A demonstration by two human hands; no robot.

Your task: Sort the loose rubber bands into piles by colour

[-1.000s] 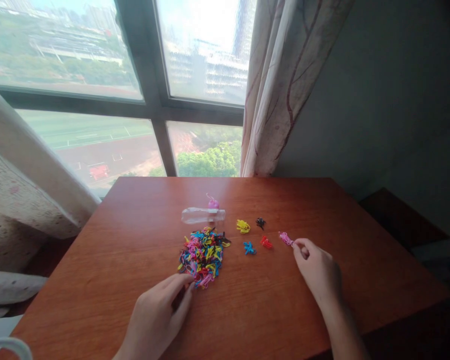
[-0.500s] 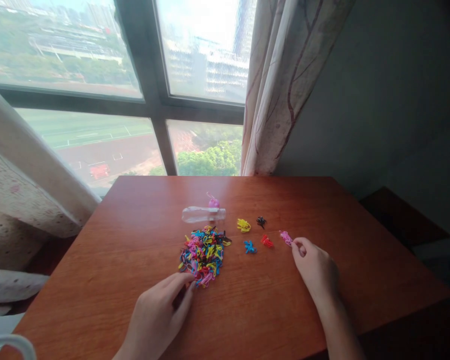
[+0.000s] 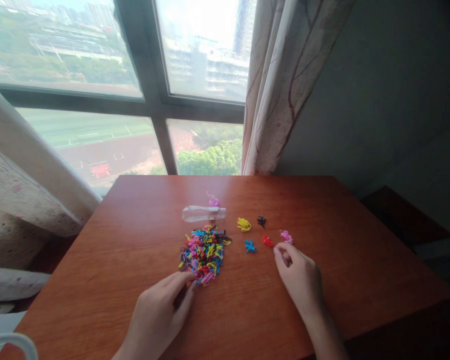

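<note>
A mixed pile of small coloured elastic bands (image 3: 204, 250) lies on the wooden table. At its near edge rests my left hand (image 3: 165, 305), thumb and forefinger drawn together against the bands; what sits between the tips is too small to tell. My right hand (image 3: 300, 272) hovers just below and right of a small red group of bands (image 3: 267, 240), its fingers curled into a pinch with no band visible in them. Close above that hand is a pink group (image 3: 286, 236). Nearby lie a blue group (image 3: 250, 246), a yellow group (image 3: 243, 224) and a black group (image 3: 261, 220).
Behind the pile, a clear plastic bottle (image 3: 200, 214) lies on its side, with a pink piece with a loop (image 3: 213, 201) beside it. The table (image 3: 135, 250) reaches back to a window, with curtains (image 3: 273, 100) on both sides. A white curved object (image 3: 15, 342) shows at lower left.
My right hand has moved left and slightly down, away from the pink group toward the red one. My left hand stays at the pile's edge.
</note>
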